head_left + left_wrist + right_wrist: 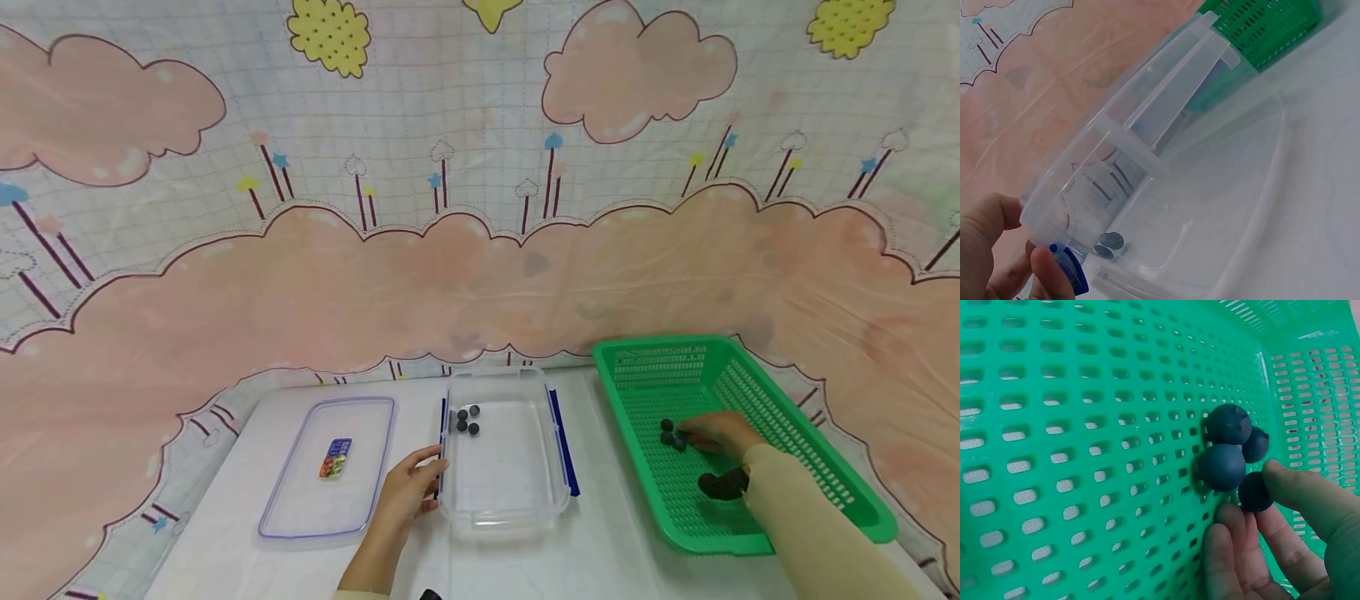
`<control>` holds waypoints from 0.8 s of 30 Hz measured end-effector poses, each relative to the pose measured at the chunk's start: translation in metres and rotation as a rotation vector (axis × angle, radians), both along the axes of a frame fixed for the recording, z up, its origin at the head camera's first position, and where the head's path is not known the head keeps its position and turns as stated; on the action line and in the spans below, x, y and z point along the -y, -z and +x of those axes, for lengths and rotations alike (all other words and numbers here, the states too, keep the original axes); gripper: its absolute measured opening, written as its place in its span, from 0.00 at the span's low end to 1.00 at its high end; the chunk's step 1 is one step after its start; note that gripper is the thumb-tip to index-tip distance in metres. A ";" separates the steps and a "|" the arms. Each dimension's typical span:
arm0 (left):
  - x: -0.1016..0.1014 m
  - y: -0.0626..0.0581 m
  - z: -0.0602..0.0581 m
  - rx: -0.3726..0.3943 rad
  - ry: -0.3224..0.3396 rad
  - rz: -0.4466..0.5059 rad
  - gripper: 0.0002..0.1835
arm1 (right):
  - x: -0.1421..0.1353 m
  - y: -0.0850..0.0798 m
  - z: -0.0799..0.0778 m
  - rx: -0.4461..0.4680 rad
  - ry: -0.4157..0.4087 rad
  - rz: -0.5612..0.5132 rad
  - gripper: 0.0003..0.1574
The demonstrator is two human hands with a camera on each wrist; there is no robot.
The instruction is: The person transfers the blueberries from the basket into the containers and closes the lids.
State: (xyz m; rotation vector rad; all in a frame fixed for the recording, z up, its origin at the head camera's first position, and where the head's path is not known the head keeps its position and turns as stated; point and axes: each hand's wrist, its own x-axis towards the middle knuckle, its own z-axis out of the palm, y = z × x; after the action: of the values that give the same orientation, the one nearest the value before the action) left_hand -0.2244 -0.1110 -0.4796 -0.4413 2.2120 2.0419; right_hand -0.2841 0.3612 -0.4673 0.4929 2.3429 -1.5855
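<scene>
In the head view my right hand [722, 433] reaches down into a green basket [647, 492]. Thumb and fingers pinch a blueberry [1255, 492] in the right wrist view. Beside it on the perforated basket floor lie three more dark blueberries [1222, 467]. My left hand [408, 485] holds the left side of a clear plastic container [504, 518], with its fingers around the wall by a blue latch [1072, 269]. Inside that container, several blueberries [473, 429] sit near the left wall, toward the back.
A clear lid [300, 500] with a purple-blue edge and a colourful label [335, 458] lies flat left of the container. Along the container's right side hangs another blue latch [564, 446]. A patterned cloth [450, 292] rises behind the white table [225, 517].
</scene>
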 end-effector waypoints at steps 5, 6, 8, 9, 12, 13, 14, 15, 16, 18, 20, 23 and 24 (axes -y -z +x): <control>-0.002 0.000 -0.001 -0.007 0.006 0.009 0.26 | -0.004 0.000 0.003 -0.002 0.012 -0.049 0.29; -0.002 0.000 -0.001 -0.007 0.005 0.009 0.25 | -0.005 -0.001 0.003 -0.004 0.013 -0.056 0.29; -0.002 -0.001 -0.001 -0.006 0.003 0.007 0.25 | -0.006 -0.001 0.004 -0.008 0.004 -0.066 0.28; -0.002 -0.001 0.000 -0.006 0.002 0.006 0.25 | -0.006 -0.001 0.004 -0.009 0.003 -0.069 0.28; -0.001 -0.002 0.000 -0.004 0.003 0.001 0.25 | -0.006 -0.001 0.004 -0.007 0.007 -0.083 0.27; -0.001 -0.002 0.000 -0.005 0.003 0.001 0.25 | -0.006 -0.001 0.003 -0.006 0.008 -0.087 0.27; -0.001 -0.002 0.000 -0.007 0.004 0.003 0.25 | -0.006 -0.001 0.003 -0.006 0.009 -0.090 0.27; -0.001 -0.002 0.000 -0.006 0.004 0.003 0.25 | -0.006 -0.001 0.003 -0.005 0.014 -0.094 0.27; -0.001 -0.002 0.000 -0.006 0.004 0.005 0.26 | -0.007 -0.001 0.003 -0.005 0.016 -0.099 0.27; 0.000 -0.002 0.000 -0.006 0.004 0.004 0.26 | -0.007 0.000 0.003 -0.006 0.014 -0.102 0.25; 0.000 -0.001 0.001 -0.004 0.004 0.003 0.26 | -0.007 0.001 0.003 -0.006 0.012 -0.099 0.24; 0.000 -0.001 0.001 -0.002 0.005 0.001 0.26 | -0.007 0.001 0.003 -0.007 0.013 -0.101 0.21; -0.001 -0.001 0.001 -0.001 0.005 0.001 0.26 | -0.007 0.001 0.003 -0.006 0.013 -0.102 0.21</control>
State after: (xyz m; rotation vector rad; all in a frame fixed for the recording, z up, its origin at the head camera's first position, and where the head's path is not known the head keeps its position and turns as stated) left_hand -0.2234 -0.1104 -0.4785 -0.4335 2.2103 2.0416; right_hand -0.2807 0.3680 -0.4685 0.4825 2.2538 -1.7039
